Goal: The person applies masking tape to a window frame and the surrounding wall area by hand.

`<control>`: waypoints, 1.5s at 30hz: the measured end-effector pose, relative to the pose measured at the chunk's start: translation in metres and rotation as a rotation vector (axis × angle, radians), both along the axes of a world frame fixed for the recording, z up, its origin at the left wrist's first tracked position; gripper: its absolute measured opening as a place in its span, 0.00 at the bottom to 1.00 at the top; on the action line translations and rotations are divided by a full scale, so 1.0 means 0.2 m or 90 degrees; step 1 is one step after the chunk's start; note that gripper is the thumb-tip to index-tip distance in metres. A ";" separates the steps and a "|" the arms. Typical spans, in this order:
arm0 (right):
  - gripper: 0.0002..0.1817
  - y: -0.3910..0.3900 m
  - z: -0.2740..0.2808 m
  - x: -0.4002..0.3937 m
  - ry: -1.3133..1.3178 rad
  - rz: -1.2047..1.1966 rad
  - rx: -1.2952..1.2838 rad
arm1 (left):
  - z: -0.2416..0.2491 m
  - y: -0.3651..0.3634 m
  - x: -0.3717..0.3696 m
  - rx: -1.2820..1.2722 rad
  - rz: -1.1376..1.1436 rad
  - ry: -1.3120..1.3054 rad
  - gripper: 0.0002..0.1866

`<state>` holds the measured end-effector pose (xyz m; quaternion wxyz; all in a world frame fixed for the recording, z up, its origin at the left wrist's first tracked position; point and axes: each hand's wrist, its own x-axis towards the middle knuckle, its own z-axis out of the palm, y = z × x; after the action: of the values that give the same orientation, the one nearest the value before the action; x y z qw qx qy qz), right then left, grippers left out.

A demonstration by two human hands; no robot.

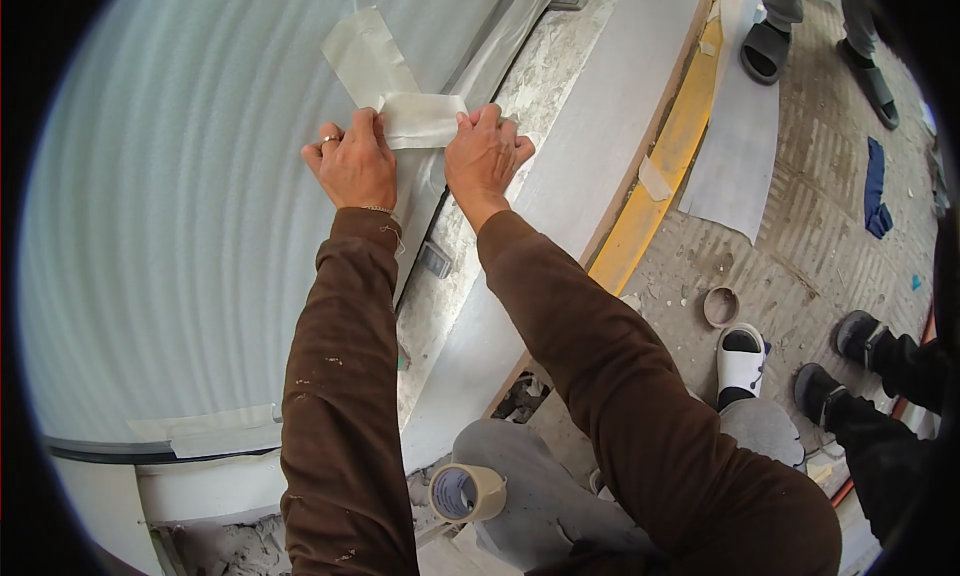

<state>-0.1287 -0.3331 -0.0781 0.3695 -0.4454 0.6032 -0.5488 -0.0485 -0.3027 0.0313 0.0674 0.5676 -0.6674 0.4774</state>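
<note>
Brown sleeves (345, 396) nearest; beyond, tape strip (425, 121) before pale sheeting (180, 226), long axis crosswise between hands: left grip (352, 161), right grip (485, 156) each pinched on one end, equally close.

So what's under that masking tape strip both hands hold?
Pale sheeting shows around the masking tape strip, with another tape piece beyond its upper edge; whatever the strip covers is hidden.

There're 2 bare hands (358, 164), 2 tape strips (425, 124) nr them, 1 tape roll (489, 493), 1 brn ring (735, 310), 1 ylw plank (632, 231), 1 blue cloth (876, 188), 1 wht slide (741, 366) & 4 dk sandals (767, 53).
</note>
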 end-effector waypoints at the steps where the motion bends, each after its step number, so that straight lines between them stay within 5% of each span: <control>1: 0.09 0.00 0.00 0.01 0.009 0.007 0.006 | 0.00 0.00 0.00 0.002 0.000 -0.015 0.03; 11: 0.14 -0.01 0.03 -0.02 0.024 0.036 0.049 | 0.08 -0.01 0.04 0.042 -0.005 -0.146 0.04; 14: 0.21 0.00 0.02 0.00 -0.042 -0.080 0.013 | 0.13 0.02 0.01 0.060 -0.024 -0.139 0.07; 16: 0.25 0.01 0.01 -0.01 -0.167 -0.140 -0.058 | 0.15 0.09 -0.12 0.028 0.028 0.043 0.11; 18: 0.22 0.03 0.03 -0.03 -0.229 -0.122 -0.078 | 0.09 0.12 -0.14 0.064 -0.077 -0.004 0.14; 20: 0.23 0.07 0.07 -0.04 -0.438 0.017 -0.276 | 0.02 0.13 -0.14 0.098 -0.177 -0.041 0.17; 21: 0.32 0.07 0.08 -0.06 -0.490 0.076 -0.277 | 0.00 0.13 -0.13 0.201 -0.190 -0.048 0.18; 25: 0.43 0.08 0.02 0.01 -0.486 0.199 -0.263 | -0.02 0.03 -0.07 0.395 -0.095 -0.183 0.30; 28: 0.53 0.10 -0.01 0.08 -0.272 0.280 -0.276 | -0.02 0.00 0.00 0.443 -0.048 -0.241 0.34; 36: 0.53 0.12 0.02 0.17 -0.185 0.245 -0.196 | 0.01 0.03 0.04 0.388 0.024 -0.306 0.34; 40: 0.51 0.12 0.04 0.21 -0.193 0.194 -0.192 | 0.04 0.04 0.08 0.343 0.006 -0.202 0.33; 45: 0.49 0.10 0.09 0.26 -0.205 0.135 -0.137 | 0.05 0.07 0.05 0.300 0.070 -0.326 0.33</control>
<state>-0.0769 -0.3135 -0.0591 0.4669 -0.4499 0.4242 -0.6322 -0.0377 -0.2886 0.0415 -0.2607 0.4650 -0.7227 0.4400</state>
